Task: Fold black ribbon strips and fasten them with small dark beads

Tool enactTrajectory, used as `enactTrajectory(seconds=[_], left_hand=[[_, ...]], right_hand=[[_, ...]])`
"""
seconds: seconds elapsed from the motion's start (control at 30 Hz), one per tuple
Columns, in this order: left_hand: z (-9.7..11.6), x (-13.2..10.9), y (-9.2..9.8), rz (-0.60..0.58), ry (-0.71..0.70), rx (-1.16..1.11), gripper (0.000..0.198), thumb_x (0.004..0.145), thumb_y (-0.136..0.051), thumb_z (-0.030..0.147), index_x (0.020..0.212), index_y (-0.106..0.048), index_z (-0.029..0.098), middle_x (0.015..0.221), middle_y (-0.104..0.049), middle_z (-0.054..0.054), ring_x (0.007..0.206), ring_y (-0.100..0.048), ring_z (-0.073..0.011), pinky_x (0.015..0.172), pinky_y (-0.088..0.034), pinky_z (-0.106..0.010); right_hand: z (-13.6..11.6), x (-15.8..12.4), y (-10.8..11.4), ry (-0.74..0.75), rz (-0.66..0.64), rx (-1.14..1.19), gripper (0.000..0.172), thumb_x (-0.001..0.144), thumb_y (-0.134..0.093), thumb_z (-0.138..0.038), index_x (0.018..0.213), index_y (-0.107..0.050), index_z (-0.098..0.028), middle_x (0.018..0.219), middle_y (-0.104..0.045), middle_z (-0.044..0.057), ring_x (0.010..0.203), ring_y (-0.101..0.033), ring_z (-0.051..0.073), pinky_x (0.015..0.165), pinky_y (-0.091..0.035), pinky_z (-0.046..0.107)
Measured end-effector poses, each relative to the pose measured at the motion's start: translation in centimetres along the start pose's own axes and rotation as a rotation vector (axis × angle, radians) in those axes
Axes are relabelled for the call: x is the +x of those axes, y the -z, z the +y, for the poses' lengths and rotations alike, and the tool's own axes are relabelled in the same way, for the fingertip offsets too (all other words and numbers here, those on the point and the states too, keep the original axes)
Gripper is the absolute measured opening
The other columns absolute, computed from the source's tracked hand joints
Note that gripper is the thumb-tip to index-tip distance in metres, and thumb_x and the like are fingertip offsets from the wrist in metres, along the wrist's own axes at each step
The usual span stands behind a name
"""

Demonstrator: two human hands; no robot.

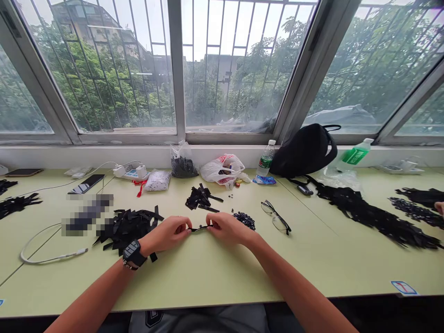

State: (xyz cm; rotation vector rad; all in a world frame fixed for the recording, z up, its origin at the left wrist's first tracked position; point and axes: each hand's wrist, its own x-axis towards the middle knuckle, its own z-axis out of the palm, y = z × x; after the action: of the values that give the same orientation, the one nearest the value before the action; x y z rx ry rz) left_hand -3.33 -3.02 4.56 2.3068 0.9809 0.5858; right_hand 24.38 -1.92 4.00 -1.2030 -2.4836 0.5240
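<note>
My left hand (169, 233) and my right hand (226, 229) pinch opposite ends of a short black strip (200, 227) just above the pale green table (194, 277). A heap of cut black strips (126, 230) lies beside my left hand, partly under that wrist. A smaller black bundle (201, 198) sits ahead of my hands. Small dark beads (244, 220) form a pile just beyond my right hand. A black wristwatch (132, 252) is on my left wrist.
Eyeglasses (275, 217) lie right of the beads. Long black beaded strands (367, 215) stretch across the right side, where a co-worker's hand (440, 208) enters. A blurred object (89, 212), white cable (45, 252), phone (86, 184), plastic bags (222, 169), bottles (266, 158) and black bag (303, 150) stand about.
</note>
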Motion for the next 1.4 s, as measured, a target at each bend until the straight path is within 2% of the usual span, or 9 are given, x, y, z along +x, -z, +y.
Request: enactTrajectory(seconds=[0.63,1.07,1.4], left_hand=[[-0.13,-0.12,0.00,0.013,-0.001,0.010,0.019,0.100,-0.056,0.033,0.099,-0.070,0.019,0.068,-0.053,0.003,0.063,-0.045,-0.0139,0.059,-0.033,-0.025],[-0.36,-0.08,-0.14,0.021,-0.006,0.023,0.016,0.100,-0.057,0.031,0.097,-0.068,0.020,0.070,-0.055,0.003,0.064,-0.047,-0.0140,0.061,-0.034,-0.024],[-0.28,-0.05,-0.12,0.008,0.002,0.013,0.015,0.100,-0.057,0.029,0.096,-0.068,0.020,0.070,-0.055,0.003,0.064,-0.047,-0.0139,0.061,-0.035,-0.024]], right_hand=[[0.15,-0.17,0.01,0.019,-0.008,0.008,0.007,0.090,-0.063,-0.018,0.097,-0.064,-0.022,0.074,-0.057,-0.004,0.067,-0.045,0.013,0.062,-0.027,0.025],[0.17,-0.06,-0.30,0.036,0.031,-0.032,0.009,0.090,-0.060,-0.012,0.090,-0.062,-0.021,0.074,-0.059,-0.003,0.069,-0.046,0.013,0.063,-0.028,0.024],[0.07,0.01,-0.34,0.036,0.023,-0.018,0.006,0.091,-0.062,-0.015,0.087,-0.062,-0.021,0.073,-0.059,-0.004,0.067,-0.045,0.011,0.062,-0.027,0.024]])
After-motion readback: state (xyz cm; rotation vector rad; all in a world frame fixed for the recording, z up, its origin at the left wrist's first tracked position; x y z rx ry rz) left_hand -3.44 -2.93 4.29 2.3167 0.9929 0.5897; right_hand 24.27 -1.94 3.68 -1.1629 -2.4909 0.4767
